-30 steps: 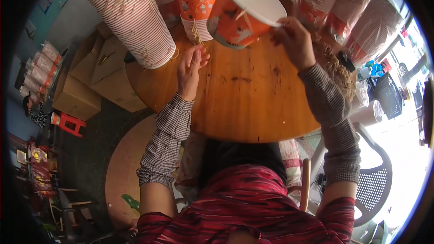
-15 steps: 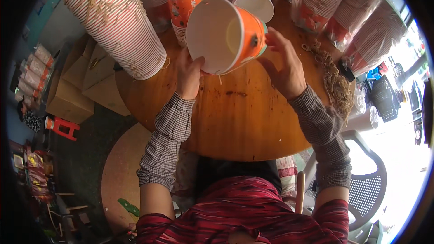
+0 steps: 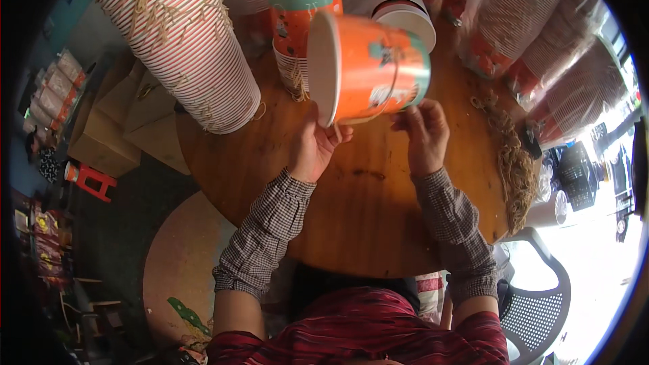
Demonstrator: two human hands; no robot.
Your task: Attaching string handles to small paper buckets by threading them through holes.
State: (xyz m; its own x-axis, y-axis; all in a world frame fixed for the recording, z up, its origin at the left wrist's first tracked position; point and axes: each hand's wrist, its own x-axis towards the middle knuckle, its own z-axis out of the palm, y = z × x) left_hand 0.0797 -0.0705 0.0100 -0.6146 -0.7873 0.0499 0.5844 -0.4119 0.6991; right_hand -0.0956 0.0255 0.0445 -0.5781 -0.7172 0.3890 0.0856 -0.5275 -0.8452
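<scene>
An orange paper bucket [image 3: 378, 71] with a green band at its base is held tilted on its side over the table, its white mouth turned to the left. A thin string circles its wall and sags below it. My left hand [image 3: 316, 145] grips the bucket at the lower part of its rim. Close under the base, my right hand [image 3: 427, 138] has its fingertips pinched together; whether they hold the string or the bucket's edge is hard to see. Behind the held bucket stands an upside-down stack of matching buckets [image 3: 304, 1], with twine hanging at its side.
A tall leaning stack of nested buckets [image 3: 193, 47] draped with twine rises at left. A heap of twine [image 3: 514, 169] lies along the right edge of the round wooden table [image 3: 365, 230]. Plastic-wrapped bucket stacks [image 3: 517, 13] line the back right. White bowls [image 3: 405, 17] lie behind.
The bucket has turned so its mouth faces left and its printed side shows. My right hand has gone from open fingers beside the base to a pinch below it. The view has shifted slightly.
</scene>
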